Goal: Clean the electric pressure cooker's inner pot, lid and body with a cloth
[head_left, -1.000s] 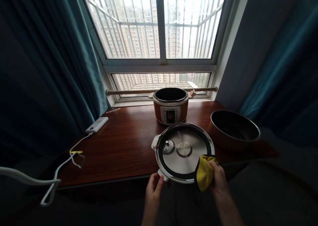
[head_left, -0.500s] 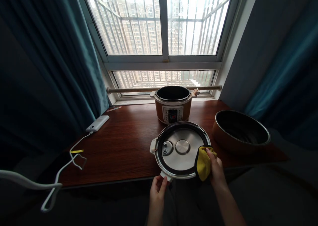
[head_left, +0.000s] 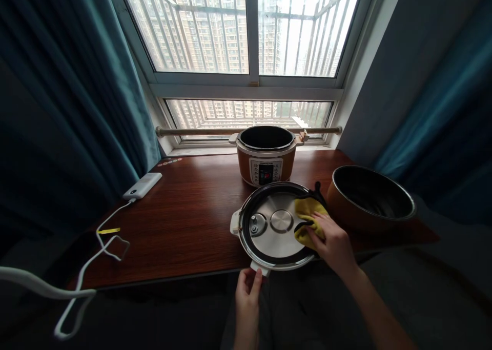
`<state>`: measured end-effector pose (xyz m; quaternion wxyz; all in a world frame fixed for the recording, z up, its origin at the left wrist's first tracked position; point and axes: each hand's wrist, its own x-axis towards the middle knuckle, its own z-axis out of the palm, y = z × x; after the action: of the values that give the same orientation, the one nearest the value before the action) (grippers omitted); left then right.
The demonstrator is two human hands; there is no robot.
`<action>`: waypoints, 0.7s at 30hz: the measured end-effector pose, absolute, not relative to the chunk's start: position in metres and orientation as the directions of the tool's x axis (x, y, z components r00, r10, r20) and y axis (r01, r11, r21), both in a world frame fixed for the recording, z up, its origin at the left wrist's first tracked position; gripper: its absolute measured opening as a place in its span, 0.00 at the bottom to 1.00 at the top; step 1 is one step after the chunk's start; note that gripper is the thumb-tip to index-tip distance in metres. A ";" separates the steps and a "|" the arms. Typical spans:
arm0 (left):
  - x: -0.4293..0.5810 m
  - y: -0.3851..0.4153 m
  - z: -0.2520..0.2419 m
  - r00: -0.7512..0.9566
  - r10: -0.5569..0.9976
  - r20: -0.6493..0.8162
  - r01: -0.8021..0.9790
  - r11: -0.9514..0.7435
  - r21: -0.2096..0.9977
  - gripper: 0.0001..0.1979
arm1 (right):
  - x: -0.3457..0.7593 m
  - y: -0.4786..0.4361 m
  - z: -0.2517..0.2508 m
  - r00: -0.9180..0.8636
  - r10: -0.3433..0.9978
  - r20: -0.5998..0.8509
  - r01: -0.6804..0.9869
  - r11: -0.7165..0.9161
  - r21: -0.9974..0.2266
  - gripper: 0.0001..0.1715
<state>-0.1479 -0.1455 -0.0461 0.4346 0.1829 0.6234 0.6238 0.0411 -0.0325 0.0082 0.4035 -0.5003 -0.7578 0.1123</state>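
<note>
A round pressure cooker lid (head_left: 282, 204) shows its steel underside and black sealing ring, tilted at the table's front edge. My left hand (head_left: 248, 291) pinches the white tab on the lid's near rim. In my right hand (head_left: 334, 240) is a bunched yellow cloth (head_left: 309, 209) with dark edging, pressed on the right side of the lid's inner face. Part of the lid's right rim is hidden by the cloth and fingers. Just behind the lid stands the cooker body (head_left: 265, 158), open at the top, with a control panel facing me.
A dark-lined inner pot (head_left: 372, 196) sits on the table's right side. At the left, a white power bank (head_left: 142, 186) lies with a white cable (head_left: 86, 268) trailing off the brown table (head_left: 192, 217). A window and a horizontal rod are behind, with blue curtains at both sides.
My right hand has moved the cloth from the lid's lower right rim up and inward onto the steel face. My left hand keeps its hold on the tab. The view has shifted slightly.
</note>
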 end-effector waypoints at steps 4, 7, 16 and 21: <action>-0.148 -0.146 -0.050 -0.539 0.784 -0.307 -0.316 0.149 0.937 0.23 | 0.006 -0.055 0.013 -0.398 0.854 0.336 0.819 0.495 -0.290 0.12; -0.144 -0.145 -0.057 -0.554 0.775 -0.304 -0.353 0.112 0.929 0.23 | -0.021 -0.074 0.016 -0.509 0.840 0.191 0.778 0.543 -0.315 0.10; -0.141 -0.145 -0.069 -0.570 0.763 -0.306 -0.393 0.074 0.917 0.23 | -0.013 -0.049 0.030 -0.672 0.729 -0.127 0.719 0.602 -0.349 0.08; -0.142 -0.145 -0.075 -0.573 0.758 -0.311 -0.408 0.066 0.911 0.22 | 0.009 0.016 0.046 -0.620 0.764 -0.178 0.765 0.639 0.078 0.09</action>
<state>-0.1422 -0.1448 -0.0750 0.4373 0.1499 0.5844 0.6669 0.0088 0.0165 0.0462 -0.0976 -0.4246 -0.9001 0.0029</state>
